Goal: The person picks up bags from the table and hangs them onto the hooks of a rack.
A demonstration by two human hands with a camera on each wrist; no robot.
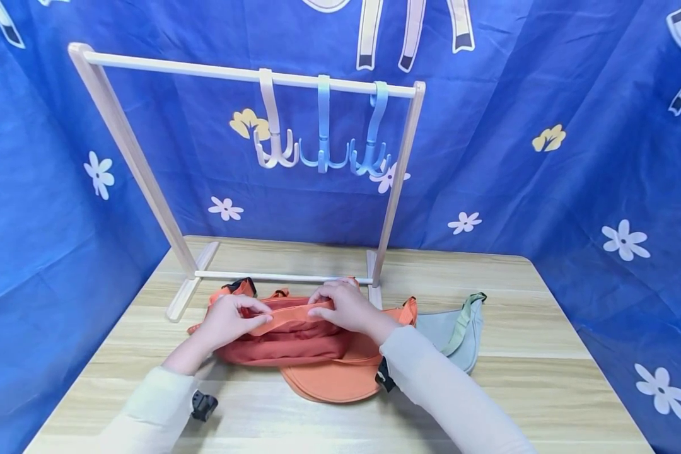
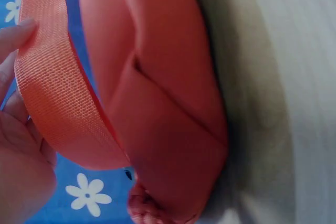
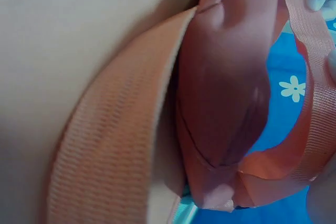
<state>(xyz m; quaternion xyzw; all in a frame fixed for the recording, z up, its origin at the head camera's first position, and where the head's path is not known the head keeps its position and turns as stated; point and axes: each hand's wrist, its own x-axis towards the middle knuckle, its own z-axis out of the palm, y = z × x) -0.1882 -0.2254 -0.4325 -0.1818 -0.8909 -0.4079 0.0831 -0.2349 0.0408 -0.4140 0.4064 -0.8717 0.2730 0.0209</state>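
Observation:
A red waist bag (image 1: 295, 348) lies on the table in front of the rack. Its orange webbing strap (image 1: 286, 318) is lifted above the bag and runs between both hands. My left hand (image 1: 229, 321) pinches the strap on the left, thumb below and fingers above. On the right, my right hand (image 1: 349, 306) pinches the same strap between thumb and fingers. The left wrist view shows the strap (image 2: 58, 87) looped away from the bag (image 2: 168, 108), with blue cloth visible through the gap. An orange bag (image 1: 335, 382) lies partly hidden under the red one.
Behind the bags stands a wooden rack (image 1: 397, 189) with a top bar. A white hook hanger (image 1: 273, 148) and two blue hook hangers (image 1: 323, 151) hang from it. A grey-green bag (image 1: 431, 328) lies on the table (image 1: 533, 378) at right, partly behind my sleeve.

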